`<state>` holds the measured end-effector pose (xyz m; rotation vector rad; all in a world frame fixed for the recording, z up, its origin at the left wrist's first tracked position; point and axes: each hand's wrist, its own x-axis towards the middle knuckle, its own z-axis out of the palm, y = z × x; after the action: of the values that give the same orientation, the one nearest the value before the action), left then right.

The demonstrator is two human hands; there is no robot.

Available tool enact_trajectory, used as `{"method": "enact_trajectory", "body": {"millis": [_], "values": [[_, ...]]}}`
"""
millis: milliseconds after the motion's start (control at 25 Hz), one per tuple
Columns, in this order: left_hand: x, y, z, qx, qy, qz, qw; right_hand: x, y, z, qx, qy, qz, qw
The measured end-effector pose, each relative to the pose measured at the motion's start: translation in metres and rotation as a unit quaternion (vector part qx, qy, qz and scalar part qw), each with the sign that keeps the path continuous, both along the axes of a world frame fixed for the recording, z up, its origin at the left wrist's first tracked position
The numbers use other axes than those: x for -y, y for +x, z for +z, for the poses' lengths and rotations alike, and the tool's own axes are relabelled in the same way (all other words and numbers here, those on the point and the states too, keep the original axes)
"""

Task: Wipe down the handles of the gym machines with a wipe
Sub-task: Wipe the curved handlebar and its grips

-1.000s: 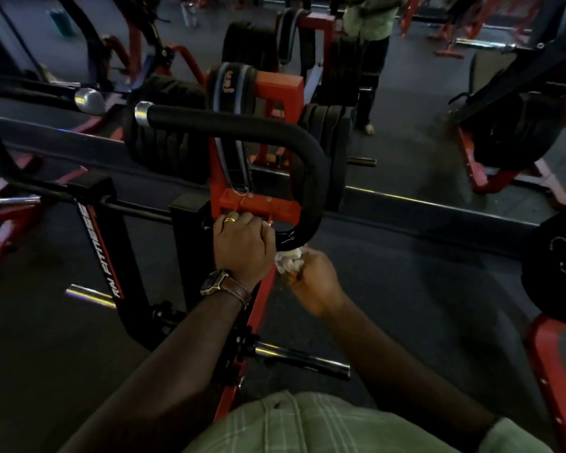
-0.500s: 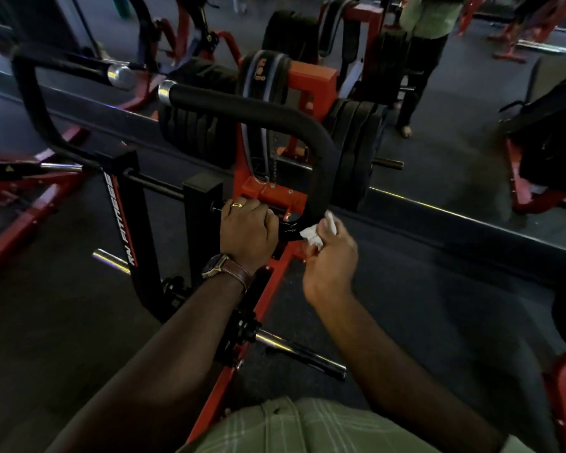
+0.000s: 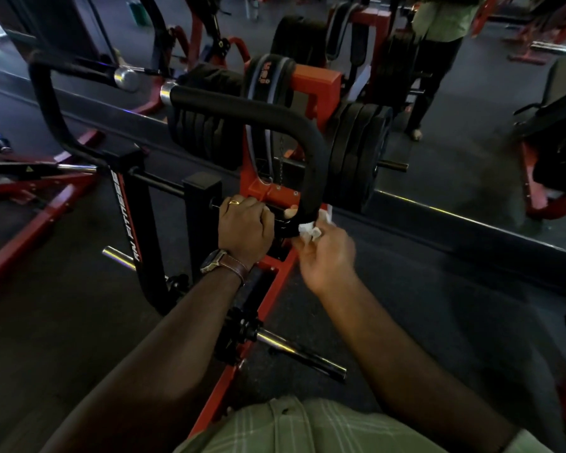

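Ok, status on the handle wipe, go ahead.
Left hand grips the machine frame beside the handle's base. Right hand holds the wipe against the lower end of the black handle. Nothing in the way.

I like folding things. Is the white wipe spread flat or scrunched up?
Scrunched up. The wipe is a crumpled white wad gripped by the right hand against the black handle.

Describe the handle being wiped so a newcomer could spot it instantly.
Start at the red-framed machine loaded with black weight plates. In front arches a thick black padded handle, chrome-capped at its left end. Unlike the thinner handle further left, its lower bend has the right hand pressing a white wipe against it.
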<state>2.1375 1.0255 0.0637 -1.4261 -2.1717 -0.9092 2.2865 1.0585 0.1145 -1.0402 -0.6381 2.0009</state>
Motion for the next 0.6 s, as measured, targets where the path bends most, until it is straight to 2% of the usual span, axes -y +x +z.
{"method": "enact_trajectory", "body": {"millis": [80, 160, 200, 280, 400, 600], "values": [[0.000, 0.000, 0.000, 0.003, 0.002, -0.001, 1.000, -0.002, -0.002, 0.002, 0.078, 0.162, -0.033, 0.983], [-0.001, -0.001, -0.002, -0.006, 0.003, -0.002, 1.000, 0.008, -0.011, -0.007, 0.150, 0.284, -0.058, 0.945], [-0.002, -0.002, -0.002, -0.009, 0.003, -0.001, 1.000, 0.015, -0.015, -0.017, 0.182, 0.315, -0.059, 0.930], [-0.001, -0.003, -0.003, -0.011, 0.003, 0.002, 1.000, 0.031, -0.020, -0.040, 0.221, 0.307, -0.056, 0.924], [-0.001, -0.002, -0.004, -0.010, 0.009, 0.000, 1.000, 0.035, -0.022, -0.040, 0.203, 0.296, -0.066, 0.931], [0.000, -0.006, -0.004, -0.013, -0.013, -0.017, 1.000, -0.008, -0.029, -0.013, 0.227, 0.481, -0.124, 0.838]]}}
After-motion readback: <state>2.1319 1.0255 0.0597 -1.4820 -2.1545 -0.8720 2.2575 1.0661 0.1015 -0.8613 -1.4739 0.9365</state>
